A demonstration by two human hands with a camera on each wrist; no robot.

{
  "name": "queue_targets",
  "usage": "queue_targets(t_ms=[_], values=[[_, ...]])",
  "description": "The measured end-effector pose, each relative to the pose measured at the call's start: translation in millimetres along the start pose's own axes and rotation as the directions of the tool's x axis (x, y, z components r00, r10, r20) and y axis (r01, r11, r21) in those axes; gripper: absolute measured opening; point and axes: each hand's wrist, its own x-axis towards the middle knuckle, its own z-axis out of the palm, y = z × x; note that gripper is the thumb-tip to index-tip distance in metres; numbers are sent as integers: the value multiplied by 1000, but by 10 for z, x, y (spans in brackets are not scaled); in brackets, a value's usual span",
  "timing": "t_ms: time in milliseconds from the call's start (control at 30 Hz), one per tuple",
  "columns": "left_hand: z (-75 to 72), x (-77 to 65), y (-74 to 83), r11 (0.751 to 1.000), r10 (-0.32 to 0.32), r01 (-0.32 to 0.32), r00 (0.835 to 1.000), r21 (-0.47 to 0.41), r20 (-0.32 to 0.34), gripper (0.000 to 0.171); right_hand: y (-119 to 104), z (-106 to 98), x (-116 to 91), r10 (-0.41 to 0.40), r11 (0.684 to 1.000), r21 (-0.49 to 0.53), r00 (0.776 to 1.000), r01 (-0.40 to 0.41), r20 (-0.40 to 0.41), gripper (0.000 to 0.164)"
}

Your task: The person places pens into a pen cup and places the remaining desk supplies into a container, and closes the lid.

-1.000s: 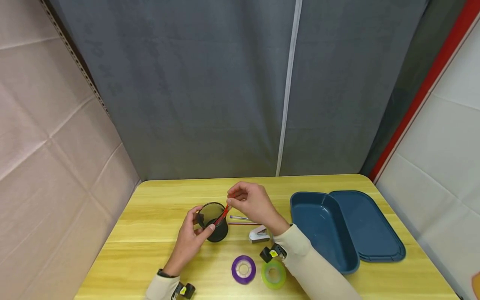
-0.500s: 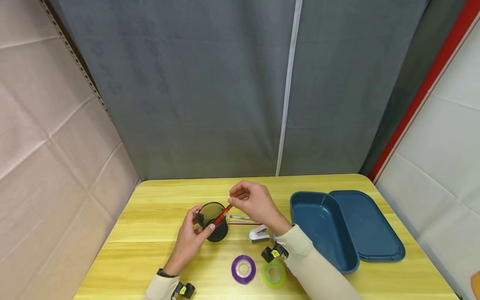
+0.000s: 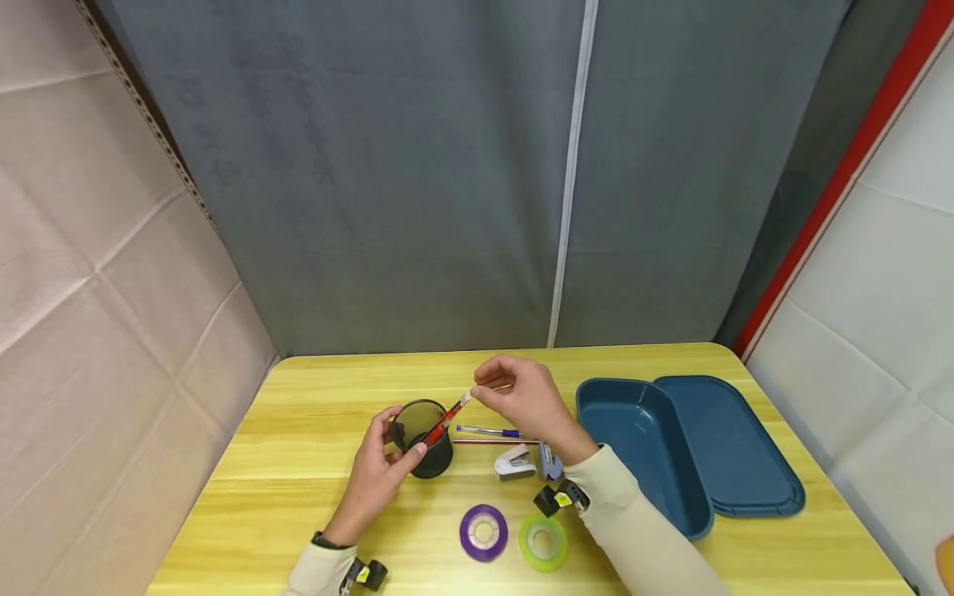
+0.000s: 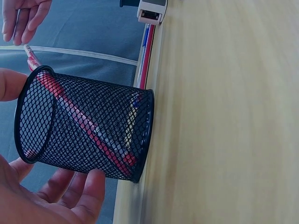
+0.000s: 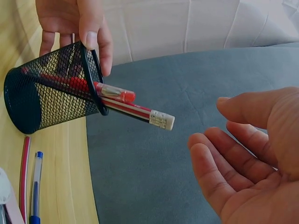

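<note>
A black mesh pen cup (image 3: 434,460) stands on the table, and my left hand (image 3: 376,473) grips it around the side near the rim. Inside it lean a red pen (image 5: 117,92) with a clear cap and a striped pencil (image 5: 161,120) with a white eraser end, both sticking out over the rim. My right hand (image 3: 527,403) is raised just right of the cup. In the right wrist view its fingers are loosely bent, apart from the eraser end, with nothing between them.
Right of the cup lie a blue pen (image 3: 484,430), another striped pencil (image 3: 484,441), a white stapler (image 3: 514,463) and a blue-grey stapler (image 3: 550,465). Nearer are purple tape (image 3: 467,534) and green tape (image 3: 526,543). A blue box (image 3: 644,455) and its lid (image 3: 738,451) sit at right.
My right hand has drawn away to the right from the pencil and pen, uncovering their upper ends and the blue-grey stapler. My left hand and the cup stay put.
</note>
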Motion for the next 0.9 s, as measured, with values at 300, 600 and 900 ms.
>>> queue_targets(t_ms=[300, 600, 900], values=[[-2, -2, -4, 1000, -4, 4, 1000, 5, 2, 71, 91, -62, -15, 15, 1000, 17, 1000, -15, -7, 19], [-5, -5, 3, 1000, 6, -6, 1000, -11, 5, 70, 207, -72, -60, 62, 998, 7, 998, -62, -26, 18], [-1, -2, -3, 1000, 3, -3, 1000, -17, 4, 70, 422, 19, -105, 124, 992, 18, 990, -123, -74, 16]])
